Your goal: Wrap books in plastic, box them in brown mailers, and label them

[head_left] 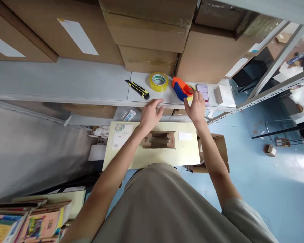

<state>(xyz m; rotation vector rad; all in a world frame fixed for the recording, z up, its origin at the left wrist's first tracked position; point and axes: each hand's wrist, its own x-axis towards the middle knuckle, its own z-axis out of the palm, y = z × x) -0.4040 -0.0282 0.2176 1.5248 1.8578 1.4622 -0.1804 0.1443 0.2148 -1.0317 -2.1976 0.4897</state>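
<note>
A pale blue floor (250, 189) spreads out at the right, beside a long grey metal shelf (91, 82) that runs across the view. Large brown cardboard cartons (152, 37) line the back of the shelf, some bearing white labels. Below its front edge, close to the person, is a pale cream rectangular desk (188, 153); an open brown carton (220, 148) sits lower down at the desk's right side. At lower left lies a pile of colourful books and papers (40, 219). A small open brown cardboard box (171, 139) stands near the middle of the desk.

The hands are well apart. The left hand (152, 114) is bare and holds nothing, its thumb and fingers spread near the shelf's front edge. The right hand (197, 109) has its thumb and fingers around the near end of an orange and blue tape dispenser (180, 89) on the shelf; whether they are clamped on it cannot be told.

Right of the dispenser lie a lit smartphone (202, 92) and a small white box (225, 95). To its left are a clear yellow tape roll (158, 88) and a slim black and yellow utility knife (137, 89).
</note>
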